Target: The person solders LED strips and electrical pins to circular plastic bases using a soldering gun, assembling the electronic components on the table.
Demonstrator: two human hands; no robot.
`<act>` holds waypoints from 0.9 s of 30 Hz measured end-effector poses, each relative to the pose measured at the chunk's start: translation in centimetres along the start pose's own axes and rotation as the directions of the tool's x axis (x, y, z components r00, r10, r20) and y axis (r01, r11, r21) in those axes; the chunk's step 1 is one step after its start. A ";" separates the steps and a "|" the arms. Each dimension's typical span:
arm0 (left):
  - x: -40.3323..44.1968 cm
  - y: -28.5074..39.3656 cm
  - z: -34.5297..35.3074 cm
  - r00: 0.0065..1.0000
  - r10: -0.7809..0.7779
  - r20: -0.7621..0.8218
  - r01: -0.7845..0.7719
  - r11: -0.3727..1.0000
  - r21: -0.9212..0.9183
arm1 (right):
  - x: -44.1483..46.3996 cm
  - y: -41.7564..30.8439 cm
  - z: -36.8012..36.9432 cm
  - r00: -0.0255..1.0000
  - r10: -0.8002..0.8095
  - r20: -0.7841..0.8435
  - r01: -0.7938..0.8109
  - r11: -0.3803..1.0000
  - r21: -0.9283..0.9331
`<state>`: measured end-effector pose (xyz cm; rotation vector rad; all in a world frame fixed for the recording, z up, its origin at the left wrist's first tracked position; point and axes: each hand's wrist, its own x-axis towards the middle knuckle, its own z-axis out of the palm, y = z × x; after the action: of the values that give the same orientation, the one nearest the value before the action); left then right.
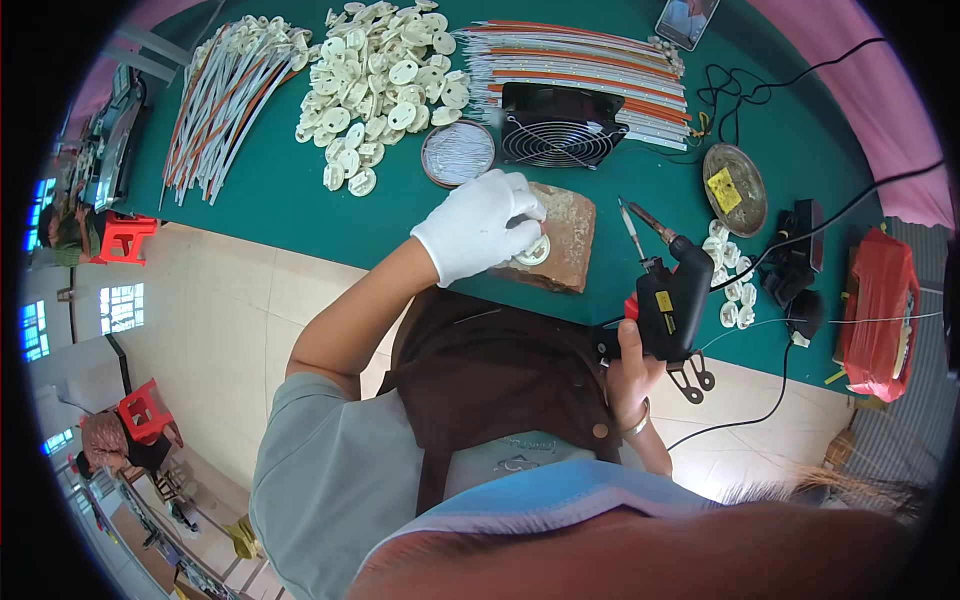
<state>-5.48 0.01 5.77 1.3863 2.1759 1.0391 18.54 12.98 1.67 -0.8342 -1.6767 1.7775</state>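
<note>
My left hand (pixel 478 228), in a white glove, is closed at the edge of a round white plastic piece (pixel 536 250). That piece rests on a brown brick (pixel 570 235), and the gloved fingers partly cover it. In my right hand (pixel 630 376), bare, is a black soldering gun (pixel 672 305) with a red trigger, gripped by its handle. Its metal tip and a thin guide tube (pixel 632 230) point up toward the brick's right side, apart from the plastic piece.
Behind the brick stand a black fan (pixel 562 125) and a round tin of thin metal pins (pixel 458 153). Farther back lie piled white discs (pixel 385 75), bundled strips (pixel 225 110) and a row of strips (pixel 580 65). At right are a metal dish (pixel 745 205), cables and a red-wrapped bundle (pixel 880 315).
</note>
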 end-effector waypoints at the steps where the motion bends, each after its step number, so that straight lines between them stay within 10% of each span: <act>1: 0.1 -0.1 0.0 1.000 0.005 0.006 -0.005 1.000 0.017 | 0.0 0.0 0.2 1.000 0.001 0.000 -0.001 1.000 0.006; 12: 0.2 0.7 0.1 1.000 0.017 -0.008 -0.016 0.989 0.148 | -0.1 -0.9 0.6 0.993 0.104 0.063 -0.105 0.994 0.008; 17: -0.7 -1.5 -0.4 0.985 0.007 -0.172 -0.024 0.995 -0.096 | 0.2 -0.8 0.0 0.987 0.117 0.107 -0.124 0.990 0.061; 20: -0.8 -4.7 -1.5 0.882 0.010 -0.472 0.077 0.983 0.166 | 0.2 -1.9 -0.2 0.988 0.081 0.130 -0.092 0.993 0.079; 27: -0.7 -6.9 -1.7 0.901 -0.092 -0.424 0.272 0.881 0.387 | 0.2 -2.5 -2.6 0.995 -0.098 0.005 0.098 0.993 0.062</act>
<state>-10.54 -2.97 1.66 1.1689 2.9251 0.8403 20.28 15.00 4.04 -0.7066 -1.6306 1.7589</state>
